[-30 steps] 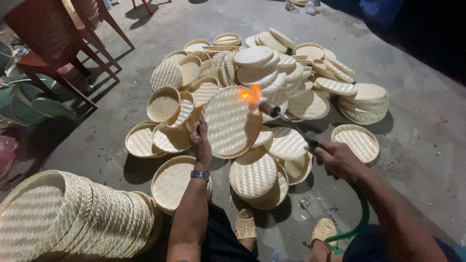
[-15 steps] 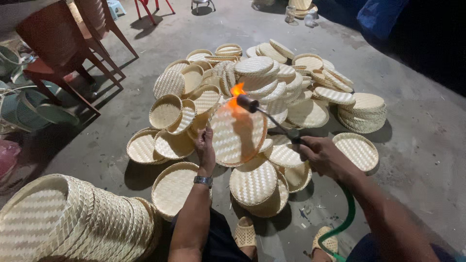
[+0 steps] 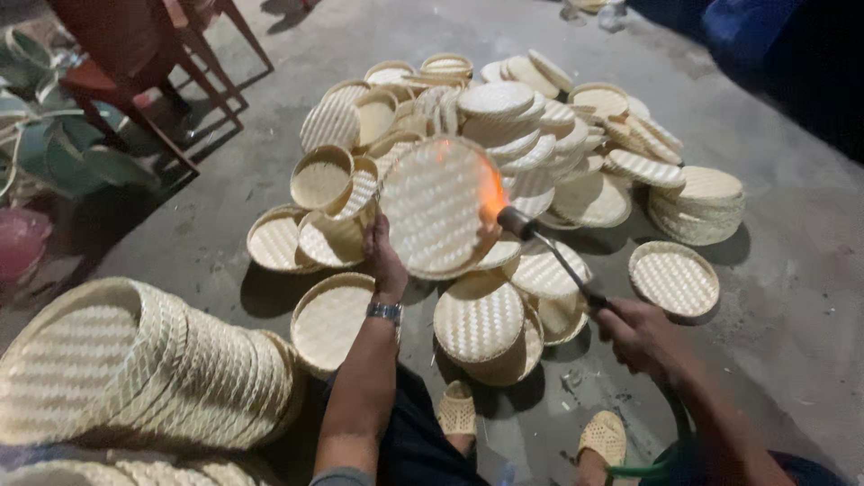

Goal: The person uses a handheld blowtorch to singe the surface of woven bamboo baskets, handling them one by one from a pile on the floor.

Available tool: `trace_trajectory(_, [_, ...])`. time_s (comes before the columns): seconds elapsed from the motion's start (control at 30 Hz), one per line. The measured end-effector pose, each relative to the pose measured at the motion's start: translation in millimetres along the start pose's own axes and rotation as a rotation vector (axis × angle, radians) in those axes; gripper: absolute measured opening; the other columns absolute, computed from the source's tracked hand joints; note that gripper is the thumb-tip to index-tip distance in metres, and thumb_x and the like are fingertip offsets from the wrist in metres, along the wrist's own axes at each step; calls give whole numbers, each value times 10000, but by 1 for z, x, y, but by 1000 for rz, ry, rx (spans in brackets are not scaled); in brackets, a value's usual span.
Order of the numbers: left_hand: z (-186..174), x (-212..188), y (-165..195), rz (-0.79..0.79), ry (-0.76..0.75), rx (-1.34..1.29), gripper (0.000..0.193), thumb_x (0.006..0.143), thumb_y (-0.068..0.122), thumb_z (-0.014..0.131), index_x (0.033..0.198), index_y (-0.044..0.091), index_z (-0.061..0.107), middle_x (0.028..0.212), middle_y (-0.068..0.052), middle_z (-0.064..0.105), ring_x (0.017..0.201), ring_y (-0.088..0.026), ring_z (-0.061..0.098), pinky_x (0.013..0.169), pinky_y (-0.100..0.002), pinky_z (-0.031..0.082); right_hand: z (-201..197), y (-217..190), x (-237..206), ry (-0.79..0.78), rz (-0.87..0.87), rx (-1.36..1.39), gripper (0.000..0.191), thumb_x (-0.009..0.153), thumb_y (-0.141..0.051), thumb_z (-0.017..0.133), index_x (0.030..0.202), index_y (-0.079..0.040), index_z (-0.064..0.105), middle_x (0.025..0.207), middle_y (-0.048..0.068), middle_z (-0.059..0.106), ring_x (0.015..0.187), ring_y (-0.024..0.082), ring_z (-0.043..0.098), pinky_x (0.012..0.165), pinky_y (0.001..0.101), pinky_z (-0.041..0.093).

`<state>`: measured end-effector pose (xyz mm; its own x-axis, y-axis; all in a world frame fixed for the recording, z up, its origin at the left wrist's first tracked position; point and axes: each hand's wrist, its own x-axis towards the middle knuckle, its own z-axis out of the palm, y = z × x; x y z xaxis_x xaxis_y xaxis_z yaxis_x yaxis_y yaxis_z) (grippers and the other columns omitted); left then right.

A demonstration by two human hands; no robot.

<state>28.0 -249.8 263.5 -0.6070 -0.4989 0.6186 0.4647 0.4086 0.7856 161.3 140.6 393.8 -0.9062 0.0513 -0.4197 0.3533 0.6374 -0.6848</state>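
Here the left hand (image 3: 382, 261) pinches a round woven tray (image 3: 438, 207) upright, fingers partly hidden behind it. The right hand (image 3: 641, 335), blurred, grips a torch (image 3: 551, 254) whose long axis points up-left at the tray's rim.

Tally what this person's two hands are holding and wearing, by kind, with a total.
Round woven bamboo tray, raised in the left hand: 1
Metal gas torch with orange flame, in the right hand: 1
Silver wristwatch, on the left wrist: 1
Total: 3
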Motion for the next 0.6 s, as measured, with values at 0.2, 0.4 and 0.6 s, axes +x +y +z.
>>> trace_trajectory(0.2, [-1, -4, -15, -302, 25, -223, 486, 1108, 317, 434, 1361, -68, 590, 1423, -241, 609, 1334, -346, 557, 1152, -415, 397, 35, 32, -14, -173, -125, -34, 352, 1017, -291, 574, 914, 7, 730, 580, 113, 610, 451, 181, 551, 432, 342, 461])
trace_trajectory(0.4, [2, -20, 13, -346, -48, -295, 528, 1075, 329, 444, 1477, -8, 499, 1495, -181, 547, 1358, -302, 520, 1150, -416, 402, 37, -11, -1, 33, -320, 68, 273, 987, -257, 542, 1076, -84, 734, 685, 52, 673, 487, 145, 567, 431, 317, 471])
trace_trajectory(0.6, [8, -18, 60, -705, -119, -1048, 524, 1039, 328, 520, 1465, 29, 464, 1442, -175, 543, 1284, -319, 563, 1082, -464, 486, 42, -19, 13, 68, -360, 205, 267, 989, -295, 569, 1029, -90, 735, 723, 22, 647, 518, 115, 527, 433, 301, 454])
